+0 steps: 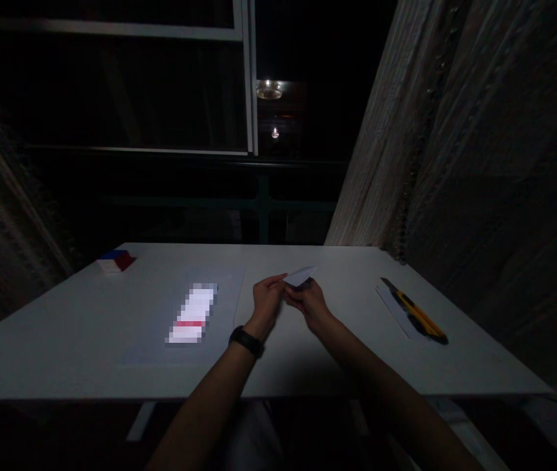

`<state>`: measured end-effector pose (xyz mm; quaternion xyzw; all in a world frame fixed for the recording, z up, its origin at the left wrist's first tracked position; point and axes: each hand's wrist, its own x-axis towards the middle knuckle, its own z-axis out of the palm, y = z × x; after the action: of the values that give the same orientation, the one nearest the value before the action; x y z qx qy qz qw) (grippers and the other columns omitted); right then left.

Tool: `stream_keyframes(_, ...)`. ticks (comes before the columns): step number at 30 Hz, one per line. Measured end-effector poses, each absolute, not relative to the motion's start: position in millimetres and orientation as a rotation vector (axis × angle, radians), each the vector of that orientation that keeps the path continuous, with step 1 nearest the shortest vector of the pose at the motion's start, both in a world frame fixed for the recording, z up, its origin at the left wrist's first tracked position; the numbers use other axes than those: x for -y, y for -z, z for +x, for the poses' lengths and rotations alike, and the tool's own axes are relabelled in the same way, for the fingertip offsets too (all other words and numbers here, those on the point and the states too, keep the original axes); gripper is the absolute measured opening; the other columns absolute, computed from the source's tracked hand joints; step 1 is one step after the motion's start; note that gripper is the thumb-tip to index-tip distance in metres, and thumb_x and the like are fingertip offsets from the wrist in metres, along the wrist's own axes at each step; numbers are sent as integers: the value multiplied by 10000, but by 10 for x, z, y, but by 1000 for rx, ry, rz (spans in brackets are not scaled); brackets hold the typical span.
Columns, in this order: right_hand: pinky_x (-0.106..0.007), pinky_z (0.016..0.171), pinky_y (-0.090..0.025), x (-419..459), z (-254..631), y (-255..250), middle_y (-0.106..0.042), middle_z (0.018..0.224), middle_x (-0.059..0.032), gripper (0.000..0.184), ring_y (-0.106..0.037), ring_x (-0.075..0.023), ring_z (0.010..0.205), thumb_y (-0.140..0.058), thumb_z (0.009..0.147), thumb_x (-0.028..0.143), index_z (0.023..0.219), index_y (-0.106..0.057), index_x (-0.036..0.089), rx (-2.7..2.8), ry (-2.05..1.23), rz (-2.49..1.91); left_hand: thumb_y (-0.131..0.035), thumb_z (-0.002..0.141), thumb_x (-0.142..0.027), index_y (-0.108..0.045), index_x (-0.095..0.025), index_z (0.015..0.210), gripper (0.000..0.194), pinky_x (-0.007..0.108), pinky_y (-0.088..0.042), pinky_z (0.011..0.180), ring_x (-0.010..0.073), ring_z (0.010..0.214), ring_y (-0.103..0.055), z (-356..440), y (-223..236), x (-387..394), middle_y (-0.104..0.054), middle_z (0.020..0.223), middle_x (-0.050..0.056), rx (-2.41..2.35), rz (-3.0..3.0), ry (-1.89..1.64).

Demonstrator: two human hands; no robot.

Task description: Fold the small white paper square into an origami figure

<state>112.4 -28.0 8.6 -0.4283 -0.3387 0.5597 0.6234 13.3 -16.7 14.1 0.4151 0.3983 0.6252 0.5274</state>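
A small folded piece of white paper [301,275], with a pointed upper right corner, is held up over the middle of the white table. My left hand [269,297] pinches its left edge; a dark band circles that wrist. From the right and below, my right hand [310,301] grips the same paper, its fingertips partly hidden behind and under it. The two hands almost touch at the paper's lower edge. The exact folds are too dark to make out.
On the white table [318,369], a lit, blurred-out screen [193,314] lies left of my hands upon a pale sheet [146,347]. A yellow and black utility knife [416,314] rests at right on white paper [392,311]. A red, blue and white block [114,261] sits far left.
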Motion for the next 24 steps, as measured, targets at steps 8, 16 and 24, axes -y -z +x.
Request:
stream_keyframes(8, -286, 602, -516, 257, 1136, -45, -627, 799, 21, 529, -600, -130, 652, -758, 444, 149, 895, -492, 224, 802, -1288, -978, -611, 564, -107, -703, -94, 810, 263, 258, -479, 659, 163, 678, -635, 136, -167, 184, -701, 739, 95, -988, 1001, -1511)
stream_keyframes(16, -315, 650, -524, 232, 1135, 3, -636, 867, 0, 500, -608, -166, 767, -742, 456, 140, 894, -512, 217, 836, -1320, -917, -609, 563, -97, -709, -111, 818, 275, 259, -488, 647, 177, 706, -641, 140, -154, 187, -705, 759, 90, -1021, 1055, -1507)
stream_keyframes(24, -307, 626, -530, 242, 1148, -36, -638, 794, 23, 496, -609, -148, 701, -703, 443, 65, 876, -515, 220, 789, -1309, -958, -612, 567, -100, -710, -113, 834, 285, 262, -482, 632, 174, 681, -637, 150, -165, 208, -704, 755, 96, -1013, 1048, -1479)
